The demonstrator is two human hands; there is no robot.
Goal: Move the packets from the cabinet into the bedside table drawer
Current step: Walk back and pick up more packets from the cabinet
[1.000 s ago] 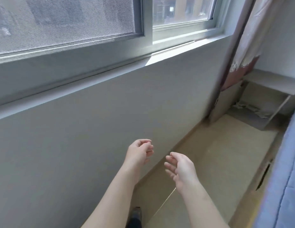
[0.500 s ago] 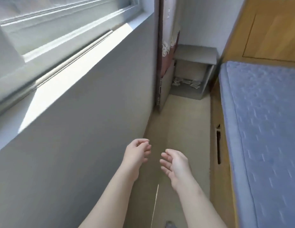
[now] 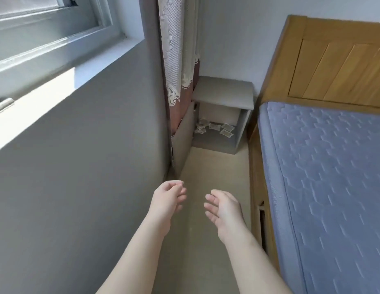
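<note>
Loose packets (image 3: 214,127) on the open bottom shelf of the grey cabinet (image 3: 224,90), wedged between curtain (image 3: 176,60) and bed (image 3: 322,166). Well out of reach. Left hand (image 3: 169,198) and right hand (image 3: 224,209) held out ahead, each grip slack and empty, probably readied for gathering.

1. A bed (image 3: 254,179) with a light wooden frame fills the right side and carries a blue quilted mattress (image 3: 333,177).
2. Its panelled wooden headboard (image 3: 337,60) stands at the far end, against a white wall (image 3: 233,39).
3. A narrow strip of beige floor (image 3: 216,166) runs along the bed's left side.
4. Across that strip from the bed stands a grey wall (image 3: 89,166).
5. Above it is a window (image 3: 36,22) with a sunlit sill (image 3: 47,88).
6. A lace and dark red curtain (image 3: 176,60) hangs at that wall's far end, left of the headboard.
</note>
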